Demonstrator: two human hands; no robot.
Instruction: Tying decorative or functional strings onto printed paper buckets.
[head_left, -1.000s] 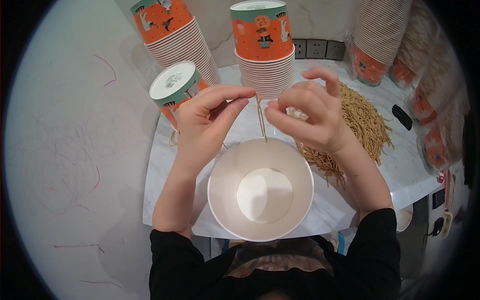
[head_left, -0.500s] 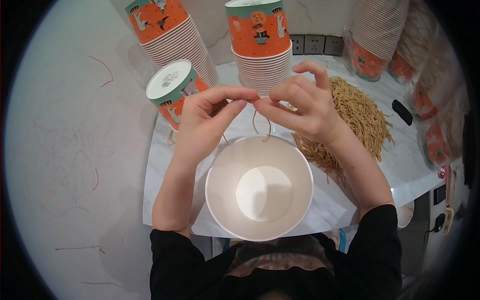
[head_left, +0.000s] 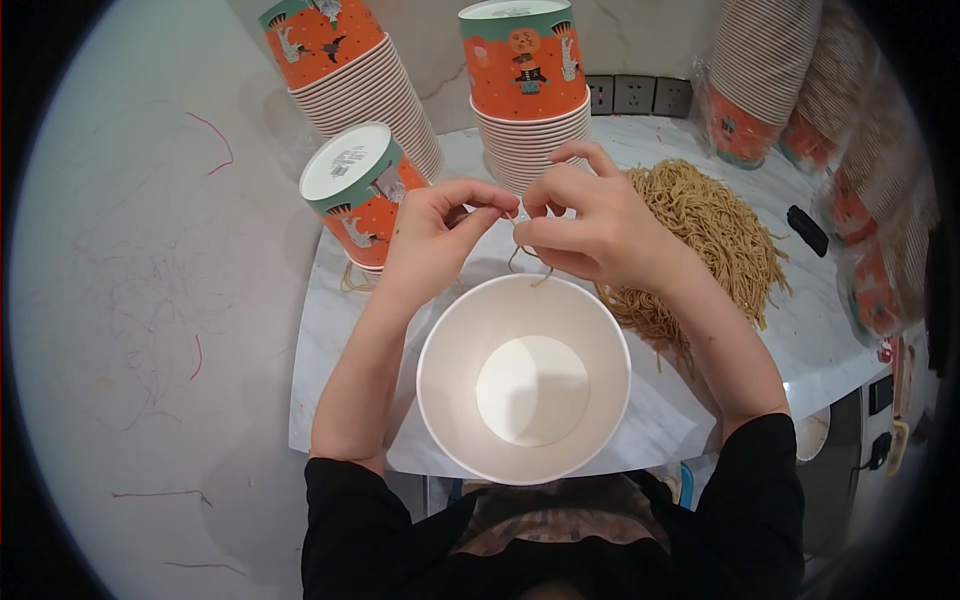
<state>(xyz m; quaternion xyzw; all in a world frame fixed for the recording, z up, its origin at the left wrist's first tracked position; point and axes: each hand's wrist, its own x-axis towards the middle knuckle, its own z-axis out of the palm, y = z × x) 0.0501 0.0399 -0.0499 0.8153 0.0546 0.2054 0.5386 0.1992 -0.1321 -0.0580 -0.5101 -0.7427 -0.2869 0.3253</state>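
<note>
Just beyond a white paper bucket [head_left: 448, 420], my hands meet over a thin tan cord [head_left: 514, 262]. The bucket stands mouth up at the table's near edge, and the cord's loose end hangs over its far rim. My left hand [head_left: 440, 235] is closed, thumb and forefinger pinching the strand. My right hand [head_left: 600, 220] pinches it close beside, with one finger raised. A heap of similar tan strands [head_left: 715, 235] lies beyond my right forearm. To the left of my left hand, an orange and green bucket [head_left: 365, 225] stands bottom up, with some tan strand by its lower rim.
Nested bucket stacks stand at the back left [head_left: 370, 85] and back centre [head_left: 525, 80]. More stacks in clear plastic [head_left: 745, 110] line the right side. A black object [head_left: 807, 230] lies right of the heap. Wall sockets [head_left: 633, 95] sit behind. A scribbled white wall [head_left: 160, 300] borders the left.
My fingertips have drawn slightly apart, with the left hand lower and the cord between them more visible. The whole view has shifted a little.
</note>
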